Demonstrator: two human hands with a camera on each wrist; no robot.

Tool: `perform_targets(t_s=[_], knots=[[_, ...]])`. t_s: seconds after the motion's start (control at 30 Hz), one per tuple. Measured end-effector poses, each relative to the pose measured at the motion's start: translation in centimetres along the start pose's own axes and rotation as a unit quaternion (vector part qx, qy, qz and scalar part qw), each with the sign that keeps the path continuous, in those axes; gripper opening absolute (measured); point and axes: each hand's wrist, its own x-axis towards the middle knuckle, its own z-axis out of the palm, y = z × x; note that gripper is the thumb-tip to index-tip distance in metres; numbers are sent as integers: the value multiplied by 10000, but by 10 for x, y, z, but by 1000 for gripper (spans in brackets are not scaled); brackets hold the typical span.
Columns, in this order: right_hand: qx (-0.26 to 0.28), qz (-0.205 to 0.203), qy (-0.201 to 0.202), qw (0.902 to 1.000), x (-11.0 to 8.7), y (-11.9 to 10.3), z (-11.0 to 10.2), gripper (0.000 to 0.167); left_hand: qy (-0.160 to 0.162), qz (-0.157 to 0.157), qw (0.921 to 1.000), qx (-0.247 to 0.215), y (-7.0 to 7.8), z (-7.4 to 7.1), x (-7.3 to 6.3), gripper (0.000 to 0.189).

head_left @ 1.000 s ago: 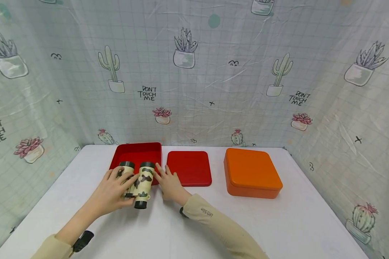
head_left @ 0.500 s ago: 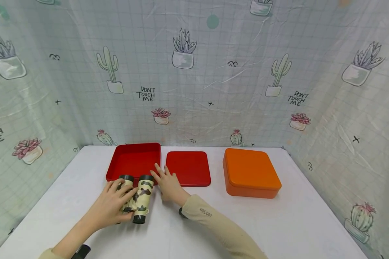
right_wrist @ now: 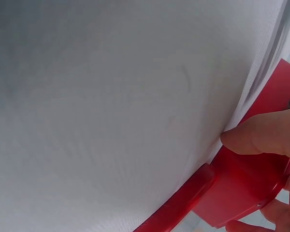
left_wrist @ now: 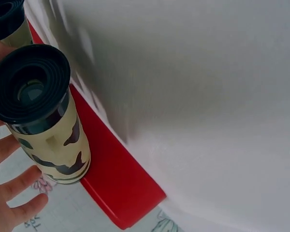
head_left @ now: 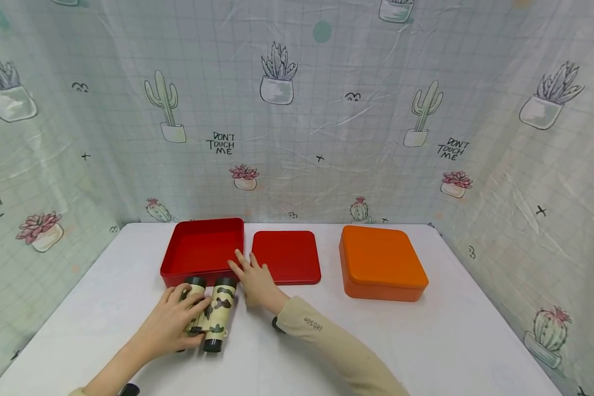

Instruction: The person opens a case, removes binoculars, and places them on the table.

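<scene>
My left hand [head_left: 168,322] grips a pair of camouflage binoculars [head_left: 221,308] by the left barrel, just in front of the red box [head_left: 203,245]. In the left wrist view, the binoculars' [left_wrist: 63,150] black eyepieces face the camera, before the red box wall [left_wrist: 121,181]; whether they touch the table cannot be told. My right hand [head_left: 257,283] has its fingers spread, touching the box's front right corner. The right wrist view has that hand's thumb [right_wrist: 261,135] along the box's [right_wrist: 237,186] front wall, other fingers past its side.
A flat red lid [head_left: 286,257] lies right of the red box. Farther right stands a closed orange box [head_left: 382,258]. A patterned cloth [head_left: 297,126] hangs behind and on both sides of the white table [head_left: 356,335].
The left hand has drawn the binoculars back from over the red box toward the person, leaving the box's inside in view. The right hand has stayed at the box's corner.
</scene>
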Motion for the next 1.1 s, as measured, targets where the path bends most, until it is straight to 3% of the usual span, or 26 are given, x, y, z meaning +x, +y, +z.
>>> perform_targets(t_s=[0.43, 0.87, 1.1], knots=[[105, 57, -40, 9999, 0, -1, -1, 89, 17, -76, 9999, -92, -1, 11, -3, 63], [131, 25, 14, 9999, -3, 0, -3, 88, -628, -326, 9975, -63, -1, 7, -1, 63], [315, 9, 81, 9995, -3, 1, -3, 78, -827, -429, 9956, -115, 0, 5, -1, 63]])
